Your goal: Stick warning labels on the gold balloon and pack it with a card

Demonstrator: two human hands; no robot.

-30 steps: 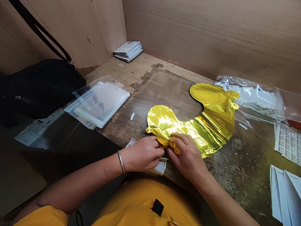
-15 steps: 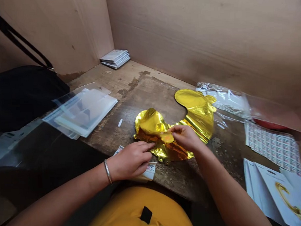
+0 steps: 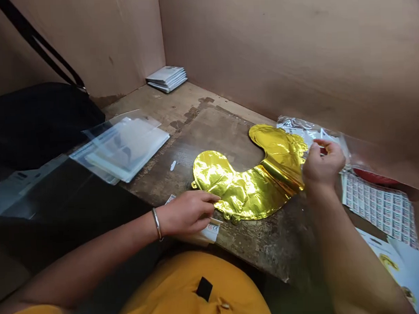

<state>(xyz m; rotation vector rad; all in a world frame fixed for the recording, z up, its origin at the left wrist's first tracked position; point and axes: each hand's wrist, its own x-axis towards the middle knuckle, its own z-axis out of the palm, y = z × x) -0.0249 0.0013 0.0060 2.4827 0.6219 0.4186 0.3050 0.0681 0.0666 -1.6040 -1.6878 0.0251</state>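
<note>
A flat gold foil balloon (image 3: 245,192), curved like a C, lies spread on the worn wooden table (image 3: 215,129). Creases run across its right part, and small tabs stick out along its edge. My left hand (image 3: 192,212), wearing a metal bangle, rests at the balloon's near left edge with fingers stretched out and fingertips touching the foil. Beyond the balloon's right edge, my right hand (image 3: 323,164) is raised with its fingers curled together. Whether anything small is between those fingers, I cannot make out. A printed paper label (image 3: 212,231) lies partly under my left hand.
Clear plastic sleeves (image 3: 126,146) lie at left beside a black bag (image 3: 39,124). White folded cards (image 3: 167,78) are stacked in the back corner. Clear packaging (image 3: 287,122), a sticker sheet (image 3: 379,208) and printed cards (image 3: 405,264) are at right. Wooden walls enclose the table's back.
The balloon's folded, bunched left part now lies flat. My right hand has let go of the foil there and moved right, past its edge. My left hand stays at the near edge.
</note>
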